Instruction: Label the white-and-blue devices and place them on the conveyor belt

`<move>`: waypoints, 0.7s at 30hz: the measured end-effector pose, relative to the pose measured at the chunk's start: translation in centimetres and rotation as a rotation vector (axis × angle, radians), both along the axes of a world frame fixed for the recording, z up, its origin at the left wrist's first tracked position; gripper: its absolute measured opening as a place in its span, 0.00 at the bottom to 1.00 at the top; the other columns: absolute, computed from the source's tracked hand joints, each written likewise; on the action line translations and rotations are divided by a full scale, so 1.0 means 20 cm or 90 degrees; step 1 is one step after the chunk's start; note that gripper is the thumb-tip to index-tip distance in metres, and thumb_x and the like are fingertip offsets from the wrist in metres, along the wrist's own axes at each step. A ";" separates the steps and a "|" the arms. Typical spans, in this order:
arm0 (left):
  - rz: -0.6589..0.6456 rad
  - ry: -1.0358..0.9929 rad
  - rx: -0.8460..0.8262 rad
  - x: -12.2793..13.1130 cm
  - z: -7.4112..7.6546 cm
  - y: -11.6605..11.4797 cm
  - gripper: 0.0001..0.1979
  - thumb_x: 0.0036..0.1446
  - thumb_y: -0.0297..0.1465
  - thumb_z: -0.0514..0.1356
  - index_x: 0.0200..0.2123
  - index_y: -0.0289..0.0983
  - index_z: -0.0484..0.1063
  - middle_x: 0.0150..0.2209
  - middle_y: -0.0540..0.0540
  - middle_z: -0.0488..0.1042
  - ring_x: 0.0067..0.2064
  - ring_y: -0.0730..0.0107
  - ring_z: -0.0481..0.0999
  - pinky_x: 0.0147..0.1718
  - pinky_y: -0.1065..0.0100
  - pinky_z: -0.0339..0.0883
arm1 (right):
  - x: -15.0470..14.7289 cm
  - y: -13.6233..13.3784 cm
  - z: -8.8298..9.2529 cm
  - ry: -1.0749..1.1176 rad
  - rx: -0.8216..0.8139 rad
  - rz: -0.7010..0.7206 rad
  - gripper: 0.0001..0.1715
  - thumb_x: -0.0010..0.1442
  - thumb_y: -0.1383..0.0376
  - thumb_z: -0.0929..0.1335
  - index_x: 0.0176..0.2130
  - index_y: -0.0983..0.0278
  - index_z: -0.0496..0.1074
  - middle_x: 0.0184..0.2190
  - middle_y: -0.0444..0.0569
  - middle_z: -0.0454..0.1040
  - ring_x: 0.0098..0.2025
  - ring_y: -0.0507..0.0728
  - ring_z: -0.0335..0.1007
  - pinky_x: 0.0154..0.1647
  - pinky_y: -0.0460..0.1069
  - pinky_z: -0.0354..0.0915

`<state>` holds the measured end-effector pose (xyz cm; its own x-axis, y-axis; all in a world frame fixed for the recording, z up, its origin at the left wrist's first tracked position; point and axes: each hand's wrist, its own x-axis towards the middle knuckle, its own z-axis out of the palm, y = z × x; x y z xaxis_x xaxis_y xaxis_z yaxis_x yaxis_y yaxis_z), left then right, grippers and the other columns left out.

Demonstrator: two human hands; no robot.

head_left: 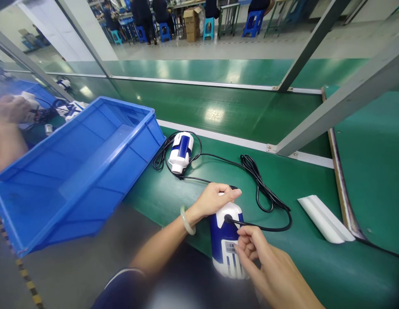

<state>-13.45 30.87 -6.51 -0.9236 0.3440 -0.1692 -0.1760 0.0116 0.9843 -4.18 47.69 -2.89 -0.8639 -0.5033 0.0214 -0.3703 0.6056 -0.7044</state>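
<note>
A blue-and-white corded device, pump-like in shape, stands tilted at the table's near edge. My left hand, a pale green bangle at its wrist, is wrapped over the white top of it, thumb stretched to the right. A black cord comes out of a round grommet on the device's upper side. Close against the barcode label, the fingers of my right hand are curled with thumb and index near each other; whether anything is between them I cannot make out. The cord passes just above these fingers.
A second blue-and-white device lies beyond, ringed by its cord. A bundled black cord is right of it. A large blue bin is at left, a folded white sheet at right. Another person's hand shows at far left.
</note>
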 end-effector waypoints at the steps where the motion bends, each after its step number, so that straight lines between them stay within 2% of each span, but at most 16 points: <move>1: 0.001 0.001 0.002 0.00 0.00 0.00 0.27 0.56 0.50 0.57 0.23 0.29 0.65 0.24 0.48 0.63 0.27 0.78 0.59 0.28 0.73 0.53 | 0.00 0.00 -0.01 0.025 0.014 -0.003 0.06 0.70 0.64 0.56 0.47 0.61 0.54 0.26 0.40 0.64 0.24 0.50 0.65 0.24 0.42 0.62; 7: -0.002 0.003 0.010 0.01 0.00 0.00 0.27 0.56 0.50 0.57 0.22 0.29 0.65 0.23 0.48 0.63 0.27 0.78 0.59 0.28 0.73 0.54 | 0.03 0.03 -0.05 0.137 0.105 -0.033 0.16 0.72 0.53 0.55 0.50 0.62 0.57 0.29 0.45 0.63 0.27 0.54 0.66 0.25 0.45 0.63; 10: -0.002 0.000 0.011 0.01 0.00 0.00 0.27 0.55 0.50 0.57 0.22 0.29 0.65 0.24 0.48 0.63 0.28 0.78 0.60 0.28 0.73 0.54 | 0.03 0.05 -0.08 0.094 0.107 -0.056 0.19 0.68 0.49 0.61 0.47 0.61 0.58 0.28 0.44 0.63 0.25 0.53 0.64 0.23 0.45 0.61; 13: 0.000 0.006 0.016 0.01 0.00 0.00 0.27 0.55 0.49 0.58 0.22 0.29 0.65 0.24 0.47 0.63 0.28 0.78 0.60 0.29 0.73 0.54 | 0.02 0.08 -0.11 -0.038 0.028 -0.081 0.18 0.65 0.51 0.65 0.42 0.60 0.58 0.29 0.42 0.63 0.25 0.51 0.62 0.25 0.44 0.61; 16: 0.002 0.009 0.020 0.01 0.00 0.00 0.26 0.56 0.49 0.58 0.22 0.29 0.64 0.24 0.48 0.63 0.28 0.78 0.59 0.28 0.73 0.54 | -0.01 0.14 -0.13 -0.222 -0.098 -0.074 0.14 0.68 0.54 0.62 0.41 0.62 0.60 0.30 0.44 0.64 0.30 0.52 0.63 0.31 0.44 0.64; 18: 0.006 0.012 0.017 0.01 -0.01 -0.01 0.26 0.56 0.49 0.57 0.22 0.29 0.64 0.23 0.48 0.62 0.27 0.78 0.59 0.28 0.73 0.53 | -0.02 0.18 -0.16 -0.311 -0.158 -0.093 0.17 0.68 0.52 0.62 0.43 0.64 0.61 0.33 0.48 0.66 0.34 0.53 0.65 0.35 0.44 0.67; 21: 0.014 0.012 -0.001 0.02 -0.02 -0.01 0.27 0.57 0.50 0.55 0.23 0.29 0.66 0.21 0.49 0.61 0.25 0.79 0.57 0.25 0.73 0.51 | -0.05 0.22 -0.20 -0.373 -0.276 -0.189 0.28 0.65 0.49 0.66 0.53 0.66 0.58 0.48 0.56 0.67 0.48 0.55 0.67 0.47 0.44 0.68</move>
